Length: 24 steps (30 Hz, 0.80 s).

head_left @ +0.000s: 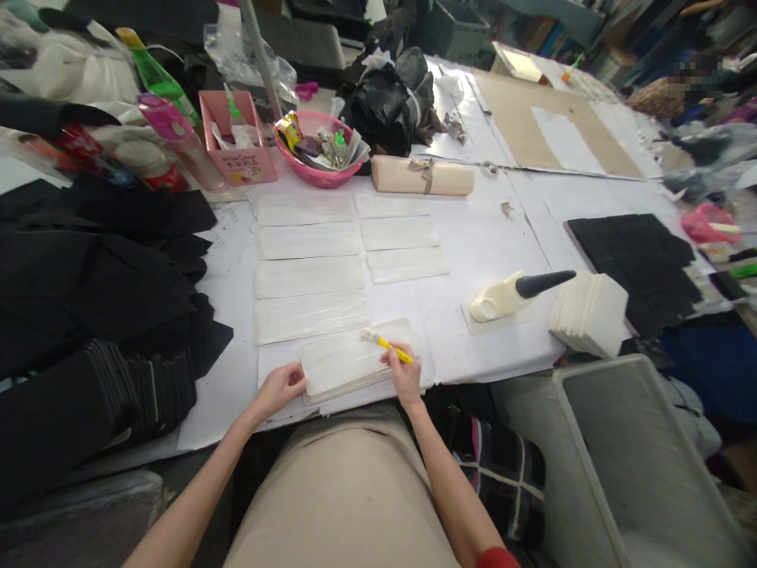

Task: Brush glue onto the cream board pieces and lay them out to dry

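My right hand [404, 371] is closed round the yellow handle of a small brush [387, 345], its pale bristles touching the top white rectangular piece [340, 355] of a stack near the table's front edge. At the stack's left end, my left hand [288, 385] pinches the edge of that piece. Beyond the stack, several similar white pieces [311, 276] lie flat in two columns, some with a shiny, streaky surface. A cream bottle [494, 300] with a long dark nozzle lies tilted on the table to the right.
Black cut pieces [88, 300] are heaped at left. A pink basket [322, 173], pink box [240, 162] and tied beige roll [408, 175] stand behind. On the right are stacked white pieces [588, 312], a black stack [639, 264] and a grey bin [568, 426].
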{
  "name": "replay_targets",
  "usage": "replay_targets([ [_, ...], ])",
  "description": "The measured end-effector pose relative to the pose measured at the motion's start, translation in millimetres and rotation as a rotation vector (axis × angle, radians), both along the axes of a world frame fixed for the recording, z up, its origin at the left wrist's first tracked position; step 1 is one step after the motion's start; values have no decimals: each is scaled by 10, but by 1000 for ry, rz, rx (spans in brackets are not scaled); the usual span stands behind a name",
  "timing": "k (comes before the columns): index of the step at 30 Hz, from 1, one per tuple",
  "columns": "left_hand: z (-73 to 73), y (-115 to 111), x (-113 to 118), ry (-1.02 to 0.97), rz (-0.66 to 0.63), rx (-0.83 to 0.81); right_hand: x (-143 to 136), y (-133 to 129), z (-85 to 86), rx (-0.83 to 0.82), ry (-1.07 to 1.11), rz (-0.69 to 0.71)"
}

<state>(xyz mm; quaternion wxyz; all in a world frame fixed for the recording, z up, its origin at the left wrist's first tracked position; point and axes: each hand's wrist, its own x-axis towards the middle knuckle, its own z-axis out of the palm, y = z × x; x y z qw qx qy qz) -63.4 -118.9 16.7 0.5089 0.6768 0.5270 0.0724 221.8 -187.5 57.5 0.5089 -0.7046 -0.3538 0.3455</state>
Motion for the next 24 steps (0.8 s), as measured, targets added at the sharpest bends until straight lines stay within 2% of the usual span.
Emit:
replay_targets([
  [4, -33, -6, -8, 6, 2, 3, 457, -38, -60, 26, -56, -362],
  [6, -39, -5, -10, 4, 2, 7, 506, -75, -23, 64, -78, -405],
  [8, -36, -1, -12, 4, -4, 11, 354, -92, 15, 81, -55, -306],
  [12, -22, 4, -15, 0, -19, 10, -57, -53, -8, 43, 29, 13],
  [14, -19, 0, -15, -15, -18, 3, -54, -41, -51, 25, 24, -14],
  [17, -22, -7, -12, -36, -6, -4, 172, -80, -67, 20, -76, -241],
  [19, -24, -9, -10, -45, 2, -10, 260, -124, -15, 31, -164, -300],
  [21, -25, -7, -7, -48, 6, -15, 159, -157, 72, 39, -192, -212],
  [24, -33, -4, -7, -44, 9, -6, -309, -163, 172, 31, -87, 81],
])
